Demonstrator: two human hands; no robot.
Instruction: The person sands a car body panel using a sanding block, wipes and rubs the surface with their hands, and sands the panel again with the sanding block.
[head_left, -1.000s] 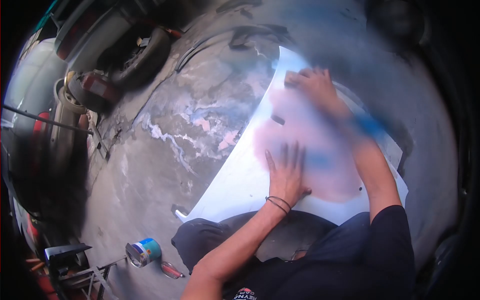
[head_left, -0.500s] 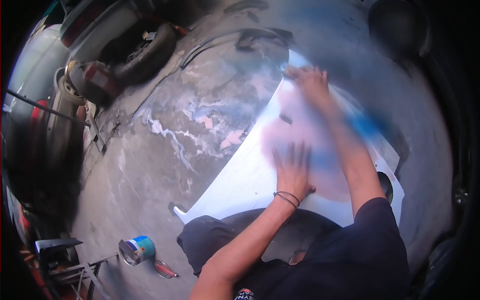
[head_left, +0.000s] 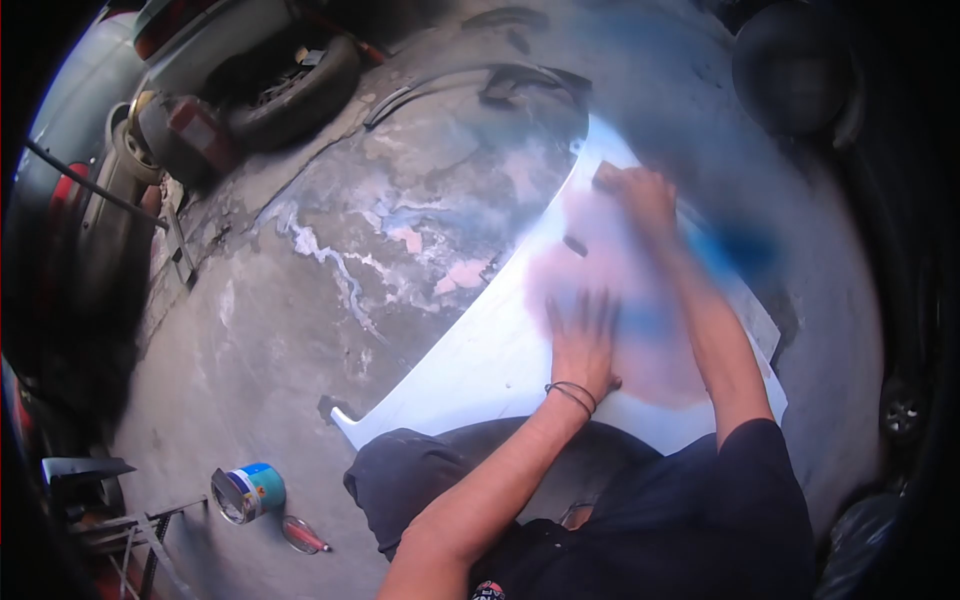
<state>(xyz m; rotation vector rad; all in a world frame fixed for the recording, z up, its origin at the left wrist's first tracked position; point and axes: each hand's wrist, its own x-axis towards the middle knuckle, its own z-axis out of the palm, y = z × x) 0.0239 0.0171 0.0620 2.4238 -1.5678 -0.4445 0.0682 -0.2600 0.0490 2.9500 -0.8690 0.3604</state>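
Head view: kept the left hand [head_left: 582, 340] palm-down with fingers spread on the white panel [head_left: 480, 370], partly over its pink patch [head_left: 558, 275], just as half a second before. Gripped a small brown block [head_left: 604, 173] in the right hand [head_left: 645, 195], fingers bent over it, near the panel's far tip. Had moved that block inward from the panel's long left edge. Covered with the right forearm [head_left: 720, 345] a dark opening visible half a second earlier near the panel's right side. Left a short dark mark [head_left: 575, 245] showing on the panel's patch. Had a blue-and-white can [head_left: 250, 492] and a red-handled tool [head_left: 310, 538] unmoved on the floor [head_left: 250, 400], left of the panel's near corner. Saw a dark strip [head_left: 530, 85] beyond the panel's far tip.
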